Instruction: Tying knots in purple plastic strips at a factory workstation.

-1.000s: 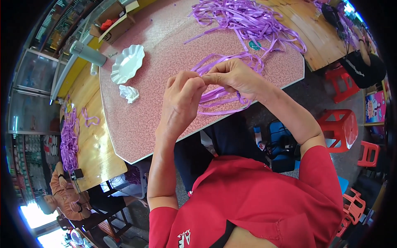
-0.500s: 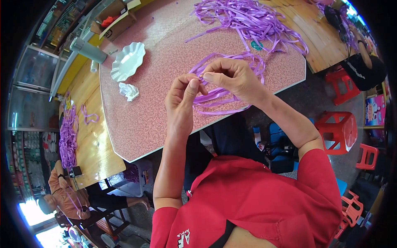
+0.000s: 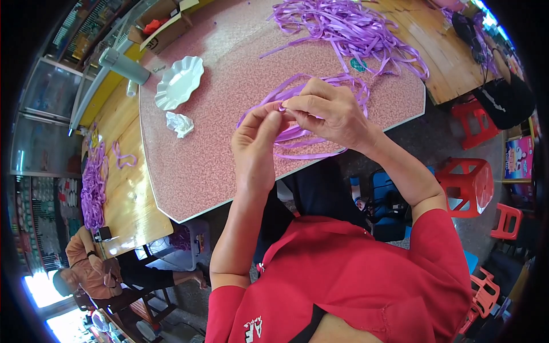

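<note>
My left hand (image 3: 256,137) and my right hand (image 3: 331,111) meet over the near part of the pink speckled table (image 3: 194,166). The thumbs and fingers of both are pinched on a short bit of purple ribbon, and only a small piece of it shows between the fingertips. Beneath and behind the hands, a loose loop of purple ribbon (image 3: 311,155) lies on the tabletop, partly covered by them. Farther back is a large tangled heap of the same purple ribbon (image 3: 343,28), with a small green round thing (image 3: 358,64) at its near edge.
On the table's left are a white scalloped dish (image 3: 179,83), crumpled white tissue (image 3: 179,124), a grey-green bottle (image 3: 123,66) and a cardboard box (image 3: 166,28). More purple ribbon (image 3: 95,188) lies on the wooden table, where a co-worker (image 3: 91,266) sits. Red stools (image 3: 469,186) stand right.
My right hand has turned, its back now more toward view, with its fingertips still against those of my left. The co-worker's hands have come closer together. The view has shifted slightly.
</note>
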The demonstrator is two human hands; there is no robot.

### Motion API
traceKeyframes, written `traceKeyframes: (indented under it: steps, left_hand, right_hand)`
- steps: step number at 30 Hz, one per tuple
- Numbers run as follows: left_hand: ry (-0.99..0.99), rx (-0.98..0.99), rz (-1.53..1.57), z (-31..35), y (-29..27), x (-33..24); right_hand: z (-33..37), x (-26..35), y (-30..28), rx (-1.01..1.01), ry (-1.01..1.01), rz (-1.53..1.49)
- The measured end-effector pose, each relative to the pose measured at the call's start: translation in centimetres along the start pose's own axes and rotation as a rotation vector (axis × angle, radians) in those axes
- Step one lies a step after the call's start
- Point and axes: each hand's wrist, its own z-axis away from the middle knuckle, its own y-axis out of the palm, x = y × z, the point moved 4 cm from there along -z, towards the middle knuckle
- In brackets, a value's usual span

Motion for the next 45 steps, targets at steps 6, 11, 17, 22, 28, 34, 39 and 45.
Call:
traceKeyframes:
  steps: [6,11,17,22,28,34,39,45]
  left_hand:
    - [0.119,-0.061,-0.089,-0.1,-0.4,0.8]
    - [0.138,-0.043,-0.138,0.0,-0.2,0.7]
    - [0.233,-0.062,-0.27,-0.2,-0.4,0.9]
    - [0.489,-0.126,-0.529,-0.1,-0.1,0.1]
    - [1.079,-0.149,-1.144,0.4,1.0,-2.3]
    - [1.14,-0.14,-1.264,0.3,1.2,-2.6]
    - [0.811,-0.081,-1.017,-0.8,0.2,-1.9]
    - [0.57,0.047,-0.786,-0.9,-0.5,-1.6]
  right_hand:
    - [0.0,0.2,0.3,0.012,0.058,-0.032]
    - [-0.3,0.6,0.5,-0.02,0.192,-0.072]
    - [-0.4,0.7,0.7,0.021,0.376,-0.228]
    - [0.8,-0.6,1.4,0.076,0.93,-0.728]
    - [0.9,-0.8,1.3,0.009,1.068,-1.035]
    - [0.8,-1.4,1.2,0.054,1.068,-0.929]
    - [0.3,-1.8,0.7,0.161,0.858,-0.707]
    - [-0.1,-1.1,-0.3,0.197,0.673,-0.48]
